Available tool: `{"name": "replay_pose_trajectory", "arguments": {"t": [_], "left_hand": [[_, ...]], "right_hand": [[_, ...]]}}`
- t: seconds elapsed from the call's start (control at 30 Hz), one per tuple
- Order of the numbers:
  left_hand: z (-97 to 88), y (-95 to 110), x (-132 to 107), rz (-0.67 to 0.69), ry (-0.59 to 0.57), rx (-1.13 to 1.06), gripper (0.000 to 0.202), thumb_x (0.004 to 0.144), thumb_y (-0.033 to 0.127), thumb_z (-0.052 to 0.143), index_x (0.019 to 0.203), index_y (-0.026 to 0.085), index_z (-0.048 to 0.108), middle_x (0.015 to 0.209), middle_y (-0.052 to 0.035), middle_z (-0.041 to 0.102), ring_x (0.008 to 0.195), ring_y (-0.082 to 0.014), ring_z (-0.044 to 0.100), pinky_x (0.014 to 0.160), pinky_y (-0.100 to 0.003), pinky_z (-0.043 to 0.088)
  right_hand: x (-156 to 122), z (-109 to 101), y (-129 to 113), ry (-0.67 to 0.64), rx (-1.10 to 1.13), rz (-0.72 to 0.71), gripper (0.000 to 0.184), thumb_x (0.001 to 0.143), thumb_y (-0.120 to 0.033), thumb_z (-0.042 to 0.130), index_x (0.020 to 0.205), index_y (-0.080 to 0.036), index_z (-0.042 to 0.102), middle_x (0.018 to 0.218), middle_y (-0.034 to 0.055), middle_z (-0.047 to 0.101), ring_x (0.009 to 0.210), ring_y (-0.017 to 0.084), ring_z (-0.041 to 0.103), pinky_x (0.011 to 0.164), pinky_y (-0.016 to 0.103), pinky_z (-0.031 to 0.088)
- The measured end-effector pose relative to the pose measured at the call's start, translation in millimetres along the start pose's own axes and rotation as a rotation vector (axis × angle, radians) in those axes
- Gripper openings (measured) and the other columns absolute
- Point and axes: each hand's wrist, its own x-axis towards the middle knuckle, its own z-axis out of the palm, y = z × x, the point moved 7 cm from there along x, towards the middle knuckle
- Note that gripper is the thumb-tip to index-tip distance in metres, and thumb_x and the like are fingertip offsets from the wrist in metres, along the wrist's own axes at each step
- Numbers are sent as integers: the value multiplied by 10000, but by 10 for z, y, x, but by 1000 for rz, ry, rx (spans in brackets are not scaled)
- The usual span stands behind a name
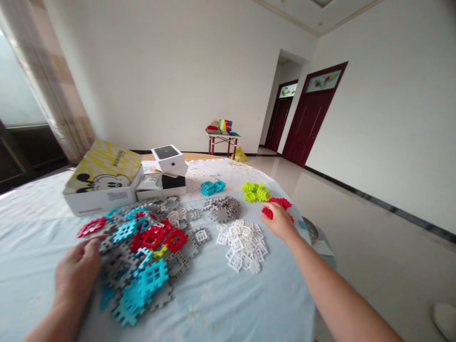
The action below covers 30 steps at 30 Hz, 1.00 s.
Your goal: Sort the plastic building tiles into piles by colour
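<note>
At the left edge of a mixed pile of interlocking plastic building pieces (149, 280), my left hand (79, 266) rests with its fingers curled together. What those fingers grip, if anything, is hidden. The pile holds grey, blue, red, white and a little green. Farther right, my right hand (280, 222) is closed at a small heap of red building pieces (281, 203), with red showing at its fingertips. Close by lie green building pieces (256, 191), white window pieces (244, 244), grey building pieces (223, 209) and blue building pieces (213, 187), each in its own heap.
A yellow and white cartoon box (103, 185) and a white phone box (167, 157) on other boxes stand behind the mixed pile. The table's cloth (213, 304) curves away at the right edge. A small side table (223, 135) stands against the far wall.
</note>
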Motion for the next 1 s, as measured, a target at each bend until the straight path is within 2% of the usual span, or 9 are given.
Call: {"name": "replay_pose_trajectory", "arguments": {"t": [0.1,0.27,0.4,0.57,0.8,0.87,1.0], "left_hand": [[22,-50,8,-68,-62,-28,448,759,388,357,995,151,655,893,-89,665,901,-234,584,726,-301,443],[34,-22,-16,-74,-75,-85,430,764,367,357,992,142,644,985,-98,648,981,-232,559,836,-320,421],[45,-24,-26,-76,-95,-91,431,771,373,360,998,136,639,1007,-98,640,992,-234,553,851,-319,416],[66,-51,-14,-70,-106,-101,422,779,372,361,1006,141,631,1005,-101,637,992,-231,547,850,-320,413],[53,-33,-24,-88,-116,-93,440,784,383,352,1022,138,629,1065,-113,617,1022,-235,534,887,-333,395],[47,-23,-25,-92,-119,-90,442,783,382,350,1023,138,629,1069,-110,616,1023,-238,535,889,-332,394],[46,-57,-2,-87,-112,-56,452,775,410,352,1023,162,637,1022,-97,633,988,-251,556,836,-336,421]], "right_hand": [[12,261,-596,-74,152,-132,275,761,-231,546,1024,-167,597,1018,90,617,1005,211,539,921,361,407],[-64,699,-1580,-260,305,-298,255,751,-217,589,1003,-183,611,985,58,632,971,191,546,888,328,409],[-169,1039,-2049,-400,284,-362,342,747,-274,613,1075,-183,585,1029,66,628,1009,208,529,881,340,397],[-240,1280,-2215,-444,179,-354,434,736,-432,614,1101,-202,563,1011,65,631,969,233,534,831,358,396],[-275,1339,-2195,-441,142,-331,517,692,-555,607,1079,-215,575,959,62,625,942,239,528,810,364,377],[-272,1332,-2189,-433,141,-321,522,674,-542,623,1076,-214,574,955,64,624,938,242,527,811,370,377],[-233,1238,-2190,-359,164,-328,529,662,-417,647,1137,-216,534,993,60,627,951,242,526,833,372,377]]}}
